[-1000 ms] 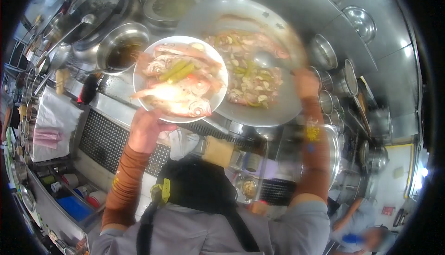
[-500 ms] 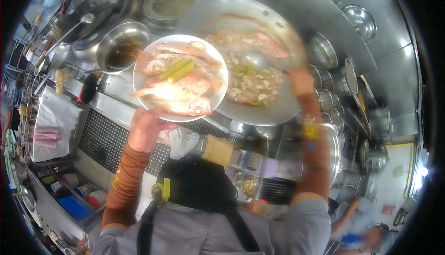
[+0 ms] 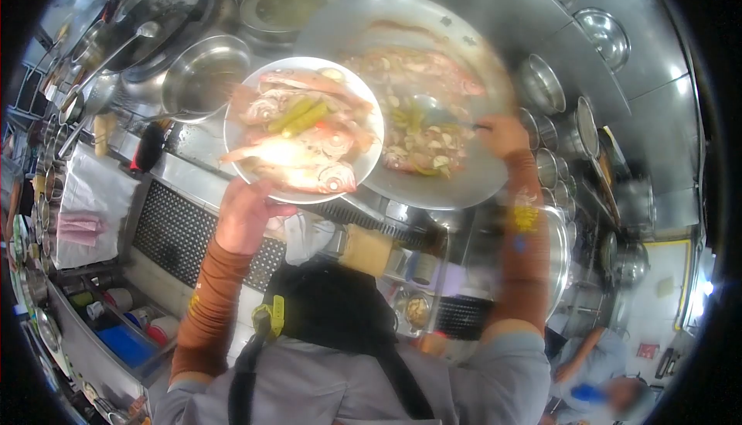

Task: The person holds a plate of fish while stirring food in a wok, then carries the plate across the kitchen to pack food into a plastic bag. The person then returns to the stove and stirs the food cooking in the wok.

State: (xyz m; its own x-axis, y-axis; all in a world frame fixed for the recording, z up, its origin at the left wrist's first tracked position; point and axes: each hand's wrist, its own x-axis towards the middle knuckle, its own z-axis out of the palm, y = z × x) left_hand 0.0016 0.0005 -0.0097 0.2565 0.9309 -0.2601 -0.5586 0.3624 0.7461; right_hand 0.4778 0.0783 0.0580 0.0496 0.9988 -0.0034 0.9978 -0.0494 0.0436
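Note:
My left hand [image 3: 249, 212] grips the near edge of a white plate [image 3: 377, 133], thumb along the rim. Several cooked reddish fish [image 3: 328, 177] lie on the plate, with long green peppers [image 3: 303, 119] on top; glare washes out the middle. My right hand [image 3: 504, 136] is closed round the handle of a ladle [image 3: 457, 123], whose bowl is down among the food and blurred by steam. That food lies in a large wok [image 3: 444, 193]: sliced garlic and green peppers [image 3: 423, 143] in front, more reddish fish [image 3: 452, 73] behind. The plate overlaps the wok's left side.
A metal pot [image 3: 205, 77] stands left of the plate, and a lidless pan of liquid [image 3: 290, 7] behind it. A dark wok with a ladle [image 3: 147, 30] is at far left. Metal bowls [image 3: 541, 85] line the right side. Another person [image 3: 591, 359] is at lower right.
The plate has shifted very slightly right. In the wok, the ladle's bowl has moved slightly down and shows less clearly. Both hands keep their hold.

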